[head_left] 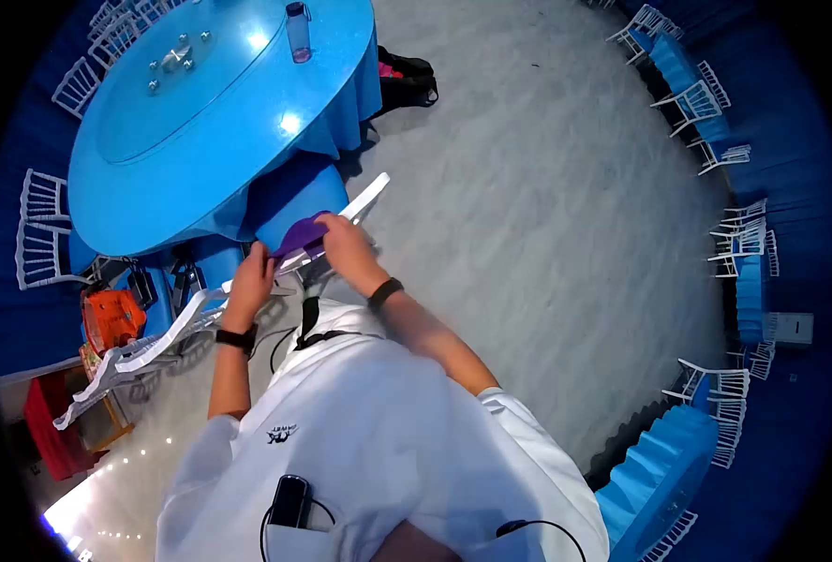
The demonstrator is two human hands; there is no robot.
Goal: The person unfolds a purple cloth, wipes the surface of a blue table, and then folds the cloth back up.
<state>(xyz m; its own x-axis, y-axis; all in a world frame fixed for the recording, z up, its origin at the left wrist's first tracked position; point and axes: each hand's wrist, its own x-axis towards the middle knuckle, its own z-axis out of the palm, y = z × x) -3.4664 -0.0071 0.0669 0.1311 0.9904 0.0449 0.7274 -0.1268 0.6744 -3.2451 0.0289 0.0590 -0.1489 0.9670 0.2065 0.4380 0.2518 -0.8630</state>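
A purple piece of cloth [302, 236] is stretched between my two hands, just above the back of a white chair [371, 195] with a blue seat [299, 199]. My left hand [253, 277] pinches its left end. At the right end, the fingers of my right hand [348, 251] are closed on the upper edge. The cloth's exact kind is hard to make out. Both wrists wear dark bands.
A round table [182, 201] with a blue cover stands ahead, bearing a bottle [299, 34]. A black bag [407, 82] lies on the floor beyond. An orange bag [113, 320] rests on a chair at left. More tables and white chairs line the right side.
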